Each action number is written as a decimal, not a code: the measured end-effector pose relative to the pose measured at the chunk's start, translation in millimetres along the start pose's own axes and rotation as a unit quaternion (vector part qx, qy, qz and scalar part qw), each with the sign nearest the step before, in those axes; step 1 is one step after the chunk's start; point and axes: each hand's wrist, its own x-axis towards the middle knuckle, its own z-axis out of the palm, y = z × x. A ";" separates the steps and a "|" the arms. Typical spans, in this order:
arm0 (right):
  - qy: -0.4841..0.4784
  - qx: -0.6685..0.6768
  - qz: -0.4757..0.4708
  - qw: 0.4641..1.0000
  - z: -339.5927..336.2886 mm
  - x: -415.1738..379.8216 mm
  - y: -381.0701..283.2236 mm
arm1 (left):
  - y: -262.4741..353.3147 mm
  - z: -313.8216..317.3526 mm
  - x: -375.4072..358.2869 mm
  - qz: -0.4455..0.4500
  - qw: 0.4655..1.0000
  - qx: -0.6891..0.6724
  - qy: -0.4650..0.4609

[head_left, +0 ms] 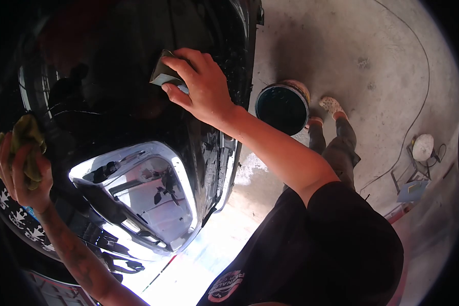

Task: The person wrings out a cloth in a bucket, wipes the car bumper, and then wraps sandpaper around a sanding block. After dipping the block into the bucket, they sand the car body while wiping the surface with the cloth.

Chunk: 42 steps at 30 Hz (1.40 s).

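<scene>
My right hand (206, 84) grips a folded piece of sandpaper (164, 71), dark on one face and pale grey on the other, against a glossy black car panel (112, 56). Whether a block sits inside the fold cannot be seen. At the far left, my left hand (25, 171) is closed around a crumpled yellow-green cloth (29, 133), also over the black bodywork. Between my arms lies a bright, shiny-edged lamp-like section (153, 194) of the car. White figure stickers (18, 217) show below my left hand.
A dark bucket (282, 109) of dark liquid stands on the concrete floor (362, 46), close to my feet (333, 107). A thin cable (427, 76) curves across the floor at right. Beyond it are a round pale object (423, 148) and a metal frame (400, 176).
</scene>
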 end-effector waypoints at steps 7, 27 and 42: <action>-0.016 -0.004 0.006 1.000 -1.6 -29.2 -3.1 | 2.1 -0.9 4.4 0.009 1.000 0.006 0.001; 0.039 -0.008 -0.006 0.999 2.9 13.9 5.0 | 1.0 2.0 -0.8 -0.008 1.000 -0.015 0.005; 0.013 -0.003 -0.018 1.000 1.3 -8.1 -10.9 | -12.0 -3.8 -7.1 0.010 0.999 -0.013 -0.027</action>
